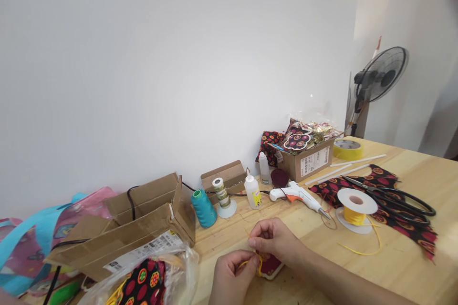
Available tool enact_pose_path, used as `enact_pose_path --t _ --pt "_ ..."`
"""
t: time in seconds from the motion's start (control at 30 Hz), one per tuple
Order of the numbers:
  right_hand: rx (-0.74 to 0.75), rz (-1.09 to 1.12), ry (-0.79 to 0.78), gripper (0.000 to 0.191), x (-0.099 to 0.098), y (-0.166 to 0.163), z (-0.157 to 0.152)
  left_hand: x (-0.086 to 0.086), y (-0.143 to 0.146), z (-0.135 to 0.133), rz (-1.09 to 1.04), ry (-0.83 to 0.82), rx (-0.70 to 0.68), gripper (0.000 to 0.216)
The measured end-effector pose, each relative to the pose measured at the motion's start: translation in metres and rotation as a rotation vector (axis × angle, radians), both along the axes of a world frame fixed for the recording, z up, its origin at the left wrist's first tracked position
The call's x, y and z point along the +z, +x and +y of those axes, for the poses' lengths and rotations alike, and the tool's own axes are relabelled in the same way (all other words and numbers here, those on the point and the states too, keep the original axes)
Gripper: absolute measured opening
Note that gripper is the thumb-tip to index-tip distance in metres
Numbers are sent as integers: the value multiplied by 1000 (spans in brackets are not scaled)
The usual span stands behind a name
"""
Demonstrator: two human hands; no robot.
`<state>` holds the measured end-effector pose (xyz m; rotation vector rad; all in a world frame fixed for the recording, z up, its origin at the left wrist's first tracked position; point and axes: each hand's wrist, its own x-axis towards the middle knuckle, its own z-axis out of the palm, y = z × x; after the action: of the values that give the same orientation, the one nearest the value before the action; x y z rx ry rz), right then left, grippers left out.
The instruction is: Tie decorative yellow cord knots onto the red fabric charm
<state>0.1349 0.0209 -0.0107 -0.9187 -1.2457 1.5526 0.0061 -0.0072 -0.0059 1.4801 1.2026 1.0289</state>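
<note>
2 pinches on yellow cord [260, 267]: left hand [232, 274], right hand [275, 239]; red piece [272, 267] below

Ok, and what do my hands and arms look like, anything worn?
Your left hand and right hand are gloveless, with no rings visible on the fingers. The right forearm shows no sleeve or watch; little shows beyond the left wrist.

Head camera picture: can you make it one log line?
left hand: pinching yellow cord | right hand: fingertips together | dark red piece: by both hands

Craft workshop: glue gun [298, 194], scissors [375, 190]
</note>
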Motion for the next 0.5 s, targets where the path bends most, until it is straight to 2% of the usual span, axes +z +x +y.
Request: enact_pose_path --t 0.5 --pt "18 97 -4 31 -2 1 1 1 3 -1 -23 -28 -10 22"
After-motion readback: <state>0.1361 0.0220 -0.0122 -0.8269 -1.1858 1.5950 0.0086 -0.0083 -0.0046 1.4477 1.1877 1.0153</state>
